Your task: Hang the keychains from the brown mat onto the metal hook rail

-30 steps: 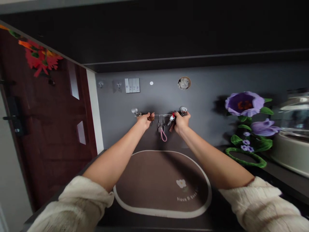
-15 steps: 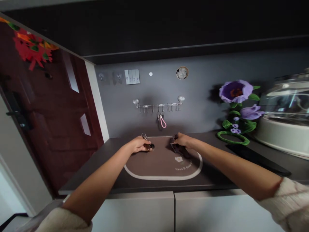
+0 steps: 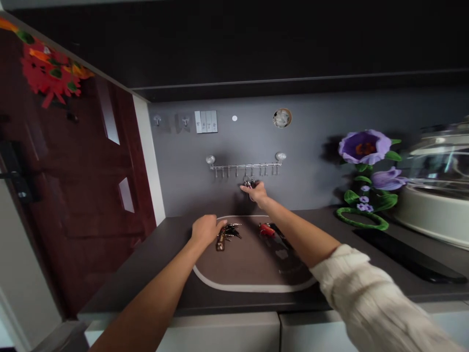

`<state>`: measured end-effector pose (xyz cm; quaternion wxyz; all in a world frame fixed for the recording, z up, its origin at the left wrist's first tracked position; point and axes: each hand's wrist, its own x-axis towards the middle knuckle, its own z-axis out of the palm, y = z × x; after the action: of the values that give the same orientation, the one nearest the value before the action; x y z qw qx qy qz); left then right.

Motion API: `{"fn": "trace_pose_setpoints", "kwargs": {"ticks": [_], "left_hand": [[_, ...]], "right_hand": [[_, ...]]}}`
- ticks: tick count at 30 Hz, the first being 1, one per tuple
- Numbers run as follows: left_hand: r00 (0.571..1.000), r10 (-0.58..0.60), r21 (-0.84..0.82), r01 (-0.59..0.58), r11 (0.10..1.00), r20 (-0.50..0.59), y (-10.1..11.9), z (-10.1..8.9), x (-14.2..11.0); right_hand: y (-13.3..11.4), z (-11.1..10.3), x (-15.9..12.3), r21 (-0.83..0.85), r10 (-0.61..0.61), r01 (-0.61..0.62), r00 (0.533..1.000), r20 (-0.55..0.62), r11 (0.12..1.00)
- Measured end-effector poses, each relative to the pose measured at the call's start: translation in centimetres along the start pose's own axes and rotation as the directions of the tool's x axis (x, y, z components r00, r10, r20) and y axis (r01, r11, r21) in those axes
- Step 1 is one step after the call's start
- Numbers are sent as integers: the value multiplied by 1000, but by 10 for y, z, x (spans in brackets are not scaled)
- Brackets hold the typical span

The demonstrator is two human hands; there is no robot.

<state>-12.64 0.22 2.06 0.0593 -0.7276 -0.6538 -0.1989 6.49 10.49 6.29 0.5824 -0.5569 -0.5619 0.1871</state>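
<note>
A chrome hook rail (image 3: 245,166) is fixed to the grey wall. My right hand (image 3: 255,191) reaches up under its middle, fingers closed on the key bunch (image 3: 248,183) that hangs there. My left hand (image 3: 205,229) rests low over the brown oval mat (image 3: 252,274), curled beside a bunch of keys with a brown fob (image 3: 225,233), apparently not gripping it. A second bunch with a red tag (image 3: 267,229) lies on the mat to the right, partly behind my right forearm.
A dark red door (image 3: 73,186) stands at the left. Purple fabric flowers (image 3: 366,176) and a white glass-lidded pot (image 3: 436,190) sit on the dark counter at the right. A dark flat object (image 3: 406,254) lies near the pot. White cabinet fronts (image 3: 234,332) run below.
Both hands took key bunches off the rail and brought them down onto the mat. The bunches now lie there released, and my right hand has gone back up to the hanging keys.
</note>
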Motion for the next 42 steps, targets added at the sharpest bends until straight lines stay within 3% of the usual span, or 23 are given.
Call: {"fn": "trace_pose_setpoints", "kwargs": {"ticks": [3,5,10,16,19,22,24,26,29,31,33,35,37,39,40,42], "left_hand": [[1000,24,1,-24,1000,10,-4,4,1],[1000,25,-3,-24,1000,16,-5,4,2],[999,34,9,-34,999,25,-3,4,2],[997,60,20,-62,998,49,-7,7,5],[998,50,0,-50,999,39,-11,9,7],[999,42,-36,-41,998,20,-14,11,8],[999,33,-72,-33,997,5,-16,11,8],[1000,17,-115,-18,993,-13,-17,11,7],[998,-10,-217,-4,976,-64,-17,11,5],[993,-20,-335,-20,942,-115,-16,10,4],[986,-30,-492,-56,869,-165,-15,8,2],[983,-33,-641,-92,762,-181,-12,1,0],[992,19,-739,-108,665,-128,-7,-11,-1],[988,155,-798,-110,593,-21,-1,-29,-1],[973,228,-835,-94,542,38,2,-39,-1],[930,356,-926,-52,373,91,10,-61,1]], "right_hand": [[-1,16,2,-105,108,-120,988,-109,987],[-4,15,-2,-89,92,-98,993,-70,991],[-36,-9,-9,144,86,-96,993,78,985],[-85,-27,0,263,77,-81,997,25,962],[-76,-25,-15,117,81,-95,990,115,989],[-49,-24,-45,-175,107,-65,965,241,982],[-33,-25,-66,-395,131,13,933,336,919],[-24,-30,-81,-563,109,173,895,432,808],[-26,-41,-88,-678,74,324,869,488,659],[-34,-52,-87,-671,79,332,860,504,663],[-44,-64,-84,-567,124,297,799,588,768],[-54,-78,-81,-420,167,218,688,707,881],[-65,-90,-77,-292,172,155,522,835,944],[-74,-101,-72,-186,156,48,364,918,981],[-77,-105,-70,-111,112,-23,323,940,994],[-82,-110,-65,78,-10,-208,310,951,975]]}}
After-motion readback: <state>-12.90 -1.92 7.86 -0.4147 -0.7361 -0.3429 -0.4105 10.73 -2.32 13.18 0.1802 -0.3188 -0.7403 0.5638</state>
